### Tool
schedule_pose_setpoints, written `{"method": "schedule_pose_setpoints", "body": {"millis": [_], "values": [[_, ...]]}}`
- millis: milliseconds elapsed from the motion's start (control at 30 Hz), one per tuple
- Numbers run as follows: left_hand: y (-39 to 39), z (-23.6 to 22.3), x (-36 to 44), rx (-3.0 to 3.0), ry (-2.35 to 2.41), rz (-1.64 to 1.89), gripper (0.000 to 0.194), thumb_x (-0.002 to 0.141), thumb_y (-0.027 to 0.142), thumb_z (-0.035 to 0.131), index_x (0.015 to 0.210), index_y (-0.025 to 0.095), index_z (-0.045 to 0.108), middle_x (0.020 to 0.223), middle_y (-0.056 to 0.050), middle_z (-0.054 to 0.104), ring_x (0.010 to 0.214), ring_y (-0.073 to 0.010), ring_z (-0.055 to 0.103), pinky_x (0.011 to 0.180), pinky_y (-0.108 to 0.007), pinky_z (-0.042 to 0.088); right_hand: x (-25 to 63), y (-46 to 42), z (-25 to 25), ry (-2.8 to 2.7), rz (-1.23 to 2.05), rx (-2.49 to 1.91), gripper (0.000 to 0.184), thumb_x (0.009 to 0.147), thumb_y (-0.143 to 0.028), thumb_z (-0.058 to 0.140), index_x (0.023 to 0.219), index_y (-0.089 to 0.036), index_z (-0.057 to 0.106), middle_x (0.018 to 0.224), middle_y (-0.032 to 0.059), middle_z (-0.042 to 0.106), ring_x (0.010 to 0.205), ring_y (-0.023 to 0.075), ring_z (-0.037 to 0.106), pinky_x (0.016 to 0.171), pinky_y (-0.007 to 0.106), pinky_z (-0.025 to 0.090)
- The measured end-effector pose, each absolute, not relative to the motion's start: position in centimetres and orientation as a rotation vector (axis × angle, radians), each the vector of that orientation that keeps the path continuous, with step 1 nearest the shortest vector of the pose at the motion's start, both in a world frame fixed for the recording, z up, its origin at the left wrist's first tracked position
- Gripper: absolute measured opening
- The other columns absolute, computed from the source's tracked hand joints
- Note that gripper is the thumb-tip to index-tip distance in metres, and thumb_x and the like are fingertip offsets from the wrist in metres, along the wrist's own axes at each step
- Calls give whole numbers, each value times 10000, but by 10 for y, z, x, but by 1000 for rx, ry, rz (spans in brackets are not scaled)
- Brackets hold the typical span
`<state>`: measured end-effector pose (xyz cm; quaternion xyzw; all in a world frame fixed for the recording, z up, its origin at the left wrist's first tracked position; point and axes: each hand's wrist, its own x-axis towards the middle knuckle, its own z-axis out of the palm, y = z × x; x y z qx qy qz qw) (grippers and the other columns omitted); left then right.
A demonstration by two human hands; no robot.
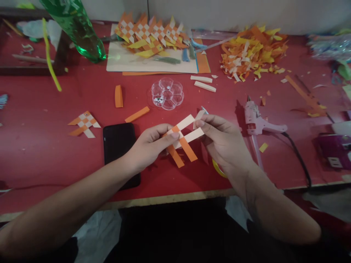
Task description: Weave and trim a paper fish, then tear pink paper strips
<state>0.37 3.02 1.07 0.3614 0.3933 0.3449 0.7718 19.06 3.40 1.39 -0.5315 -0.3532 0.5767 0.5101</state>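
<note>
Between my hands are woven paper strips (188, 147), two orange ones crossing two cream ones. My left hand (149, 144) pinches the crossing, its thumb pressed on top near the orange and cream squares. The orange ends hang down toward me. My right hand (223, 140) is closed on the cream ends at the right, a folded cream piece (199, 115) at its fingertips. Left of my hands lies a finished woven paper fish (85, 123) in orange and cream. Folded orange strips (137, 114) and cream strips (205, 86) rest on the red table beyond.
A phone (117, 135) lies beside my left forearm. A glue gun (256, 120) with a cable stands at right. Farther back are a clear flower-shaped palette (168, 94), a green bottle (79, 33), stacked paper fish (150, 34) and a paper scrap heap (252, 51). The table's front edge (175, 199) is near.
</note>
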Motion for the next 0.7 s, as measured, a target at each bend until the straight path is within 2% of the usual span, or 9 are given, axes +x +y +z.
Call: {"method": "schedule_pose_setpoints", "body": {"millis": [167,333,400,500,700], "values": [[32,12,3,644,847,885,184,855,305,694,743,170,640,608,52,571,455,-24,459,422,-110,349,196,31,14,-1141,1265,-1448,124,782,-306,755,863,-220,718,746,-17,666,639,101,582,631,267,505],[34,14,2,542,742,954,172,831,286,722,743,161,643,637,43,611,445,-31,498,409,-116,394,197,30,21,-1256,1739,-1296,183,744,-340,783,759,-189,680,880,14,694,595,76,547,584,260,502],[35,14,2,524,729,956,155,836,278,717,759,164,645,638,44,614,441,-34,513,407,-116,409,197,30,22,-1263,1852,-1215,178,743,-312,783,715,-187,658,837,4,684,572,68,528,590,258,513],[36,14,2,521,704,947,167,853,270,699,749,155,637,633,30,627,439,-37,524,417,-112,438,195,29,20,-1247,1915,-1161,161,751,-287,774,734,-193,645,753,-17,672,575,75,551,617,262,539],[36,11,1,492,681,970,81,868,221,682,823,157,663,697,20,673,542,-69,620,543,-149,562,188,22,17,-1328,1843,-1187,129,804,-284,729,808,-180,652,831,25,723,777,139,685,796,318,570]]}}
